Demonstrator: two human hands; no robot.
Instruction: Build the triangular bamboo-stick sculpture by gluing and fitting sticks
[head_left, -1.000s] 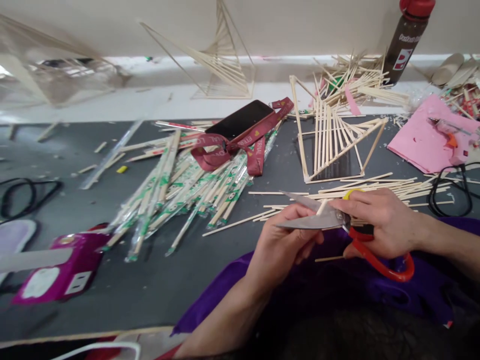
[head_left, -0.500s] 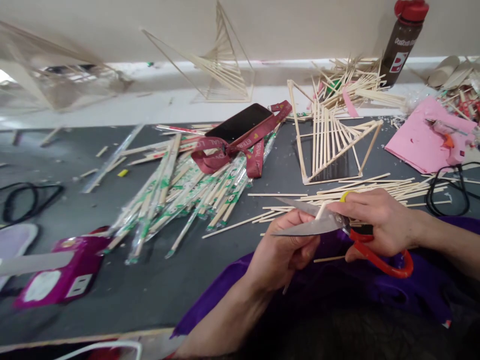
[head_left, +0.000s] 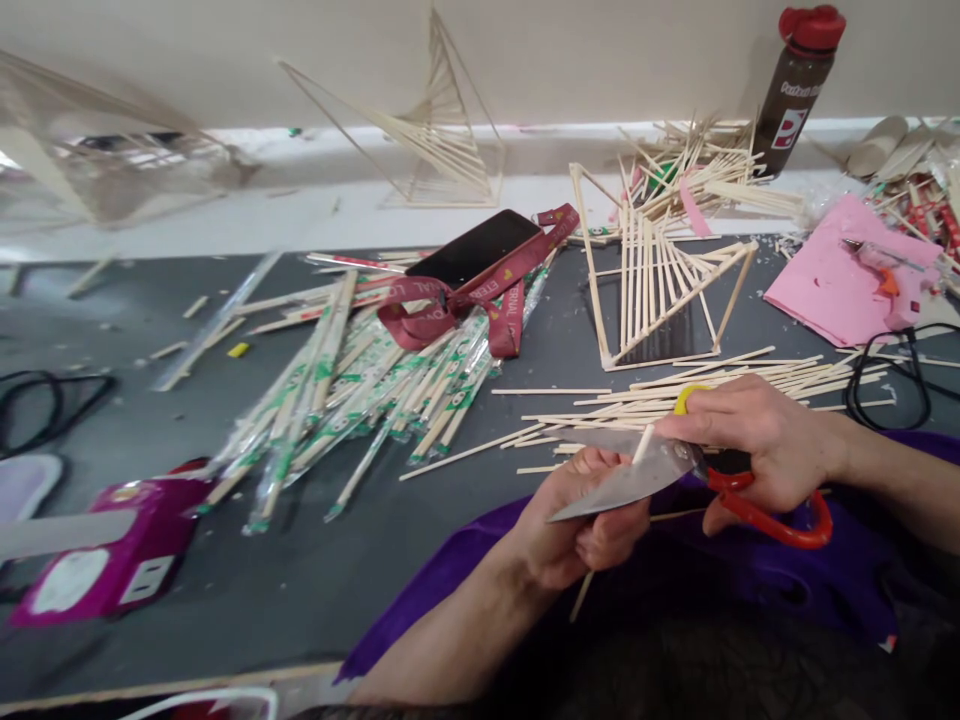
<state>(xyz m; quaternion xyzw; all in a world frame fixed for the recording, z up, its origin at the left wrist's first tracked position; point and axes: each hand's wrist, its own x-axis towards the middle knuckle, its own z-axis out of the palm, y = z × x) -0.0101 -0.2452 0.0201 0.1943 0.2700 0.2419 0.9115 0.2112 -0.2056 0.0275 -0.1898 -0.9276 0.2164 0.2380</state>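
Observation:
My right hand [head_left: 750, 440] is closed round the red and yellow handles of a pair of scissors [head_left: 630, 483], whose blades point left. Between the blades, near the pivot, lies the pale tip of a wooden stick [head_left: 645, 442]. My left hand [head_left: 574, 520] grips that stick, fingers wrapped round it, and its lower end sticks out below the palm. Behind both hands, loose wooden sticks [head_left: 750, 385] lie on the dark table. Just beyond them stands a frame built of sticks [head_left: 660, 290], with slats fanning across it.
Wrapped chopsticks [head_left: 375, 380] are heaped left of centre, a phone [head_left: 480, 247] with a red strap on top. On the right, a glue gun [head_left: 892, 285] rests on pink paper [head_left: 810, 275], near a black cable. A bottle [head_left: 799, 90] stands at the back.
The scissor blades have drawn closer together around the stick. My left hand has turned slightly, and more of the stick's lower end shows below it. The view has shifted a little.

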